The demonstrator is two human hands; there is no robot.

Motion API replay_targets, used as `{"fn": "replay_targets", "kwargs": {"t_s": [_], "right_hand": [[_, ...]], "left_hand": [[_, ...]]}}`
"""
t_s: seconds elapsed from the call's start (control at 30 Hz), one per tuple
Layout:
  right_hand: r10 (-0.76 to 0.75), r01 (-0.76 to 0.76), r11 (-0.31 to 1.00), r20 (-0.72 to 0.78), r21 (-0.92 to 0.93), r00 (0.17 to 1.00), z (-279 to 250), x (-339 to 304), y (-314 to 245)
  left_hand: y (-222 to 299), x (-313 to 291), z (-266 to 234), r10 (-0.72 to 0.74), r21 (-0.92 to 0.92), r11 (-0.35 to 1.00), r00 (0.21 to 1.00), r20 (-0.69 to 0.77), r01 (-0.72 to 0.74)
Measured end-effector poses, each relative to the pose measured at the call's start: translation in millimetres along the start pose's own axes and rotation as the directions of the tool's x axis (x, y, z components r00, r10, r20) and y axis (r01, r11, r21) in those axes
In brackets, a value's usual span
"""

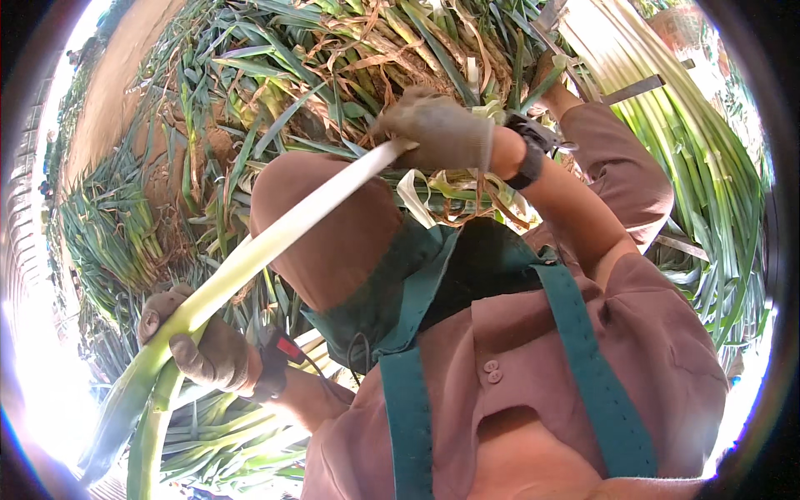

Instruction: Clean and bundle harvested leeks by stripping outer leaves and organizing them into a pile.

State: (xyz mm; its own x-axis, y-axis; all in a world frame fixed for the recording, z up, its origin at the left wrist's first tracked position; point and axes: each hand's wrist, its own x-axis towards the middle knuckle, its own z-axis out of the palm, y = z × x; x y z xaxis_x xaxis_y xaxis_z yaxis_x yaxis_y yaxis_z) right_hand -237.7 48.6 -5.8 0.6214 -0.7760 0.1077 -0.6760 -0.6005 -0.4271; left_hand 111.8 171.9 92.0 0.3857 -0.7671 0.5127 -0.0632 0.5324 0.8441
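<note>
A long leek runs slantwise across the view in front of my knee, white at its upper right end and green at its lower left. My gloved left hand is closed around it where the stalk splits into green leaves, which hang down past the hand. At the white end my gloved right hand is closed, fingers curled over the tip and slightly blurred. The root end is hidden by that glove. A peeled pale strip of leaf hangs below my right hand.
Untrimmed leeks lie heaped ahead, with another green heap at the left. Trimmed leeks are stacked at the right beside a metal bar. More leeks lie at lower left. A green apron covers my lap.
</note>
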Motion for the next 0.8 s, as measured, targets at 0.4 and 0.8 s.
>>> {"fn": "replay_targets", "kwargs": {"t_s": [0.4, 0.8], "right_hand": [[0.025, -0.146, 0.956, -0.423, -0.256, 0.906, 7, 1, -8], [0.526, -0.574, 0.806, 0.266, 0.149, 0.808, -32, -35, 35]], "left_hand": [[-18, 3, -44, -0.210, -0.221, 0.962, 0.953, -0.218, 0.162], [-65, 21, 97, -0.414, -0.293, 0.821, 0.864, 0.286, 0.490]]}}
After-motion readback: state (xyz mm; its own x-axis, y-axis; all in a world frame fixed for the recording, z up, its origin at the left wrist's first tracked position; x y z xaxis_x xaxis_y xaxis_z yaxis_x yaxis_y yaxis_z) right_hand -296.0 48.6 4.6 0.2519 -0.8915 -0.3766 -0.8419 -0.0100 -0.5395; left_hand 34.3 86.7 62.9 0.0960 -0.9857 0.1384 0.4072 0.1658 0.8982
